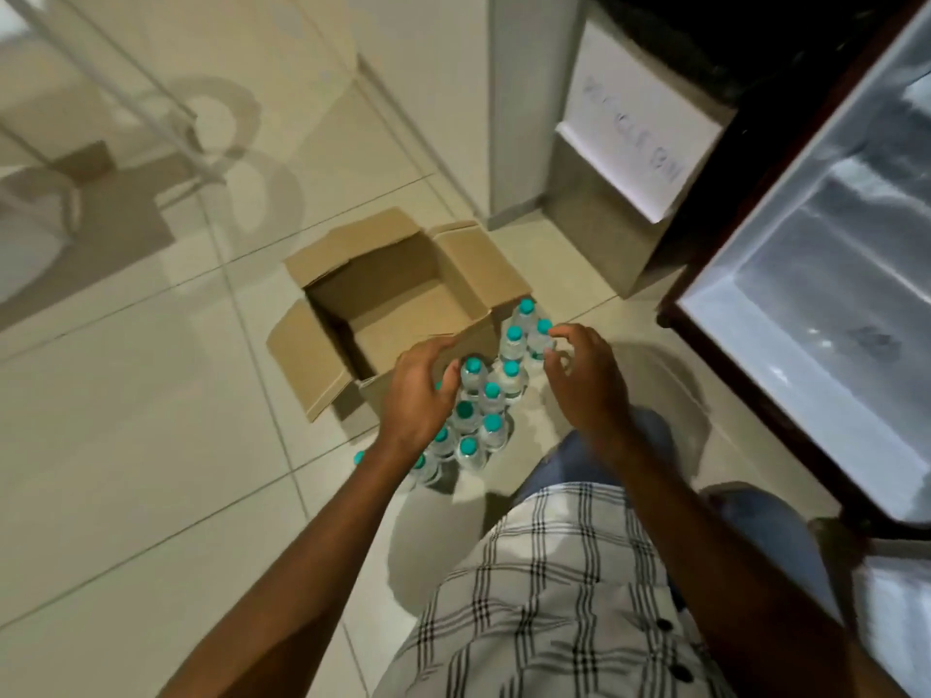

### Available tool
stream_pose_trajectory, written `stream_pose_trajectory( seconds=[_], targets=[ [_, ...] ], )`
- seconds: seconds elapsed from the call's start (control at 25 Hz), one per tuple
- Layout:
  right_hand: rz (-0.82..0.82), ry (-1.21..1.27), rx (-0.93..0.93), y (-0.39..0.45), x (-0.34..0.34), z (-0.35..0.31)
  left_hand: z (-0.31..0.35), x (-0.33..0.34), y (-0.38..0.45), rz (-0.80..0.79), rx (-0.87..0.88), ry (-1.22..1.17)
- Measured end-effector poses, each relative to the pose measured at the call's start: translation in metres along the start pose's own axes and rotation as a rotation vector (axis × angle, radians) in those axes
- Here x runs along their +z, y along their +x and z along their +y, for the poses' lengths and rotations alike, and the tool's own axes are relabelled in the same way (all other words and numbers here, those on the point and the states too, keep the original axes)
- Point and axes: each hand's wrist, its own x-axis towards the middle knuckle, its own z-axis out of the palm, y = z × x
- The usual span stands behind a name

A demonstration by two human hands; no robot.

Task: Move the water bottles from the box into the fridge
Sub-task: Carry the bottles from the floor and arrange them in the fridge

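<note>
Your left hand (420, 390) reaches down over the water bottles (491, 395) — grip loosely curled, holding nothing. Your right hand (584, 375) hovers beside them, fingers spread wide. The bottles stand on the floor against the open box (383, 294) — fridge (816, 274) open at right.
</note>
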Motion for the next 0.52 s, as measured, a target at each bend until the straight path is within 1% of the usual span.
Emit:
stream_pose_trajectory(
  seconds=[0.16,0.28,0.4,0.52],
  targets=[
    [-0.295,-0.066,-0.097,-0.023,0.052,-0.017,-0.063,-0.007,-0.064,0.08,-0.261,-0.061],
    [-0.453,-0.11,-0.23,-0.039,0.081,-0.033,-0.097,-0.006,-0.099,0.117,-0.449,-0.113],
    [-0.594,-0.217,-0.318,-0.05,0.113,-0.051,-0.12,-0.003,-0.114,0.09,-0.522,-0.051],
    [-0.726,-0.357,-0.395,-0.056,0.143,-0.064,-0.134,0.0,-0.116,0.025,-0.606,-0.058]
  ],
)
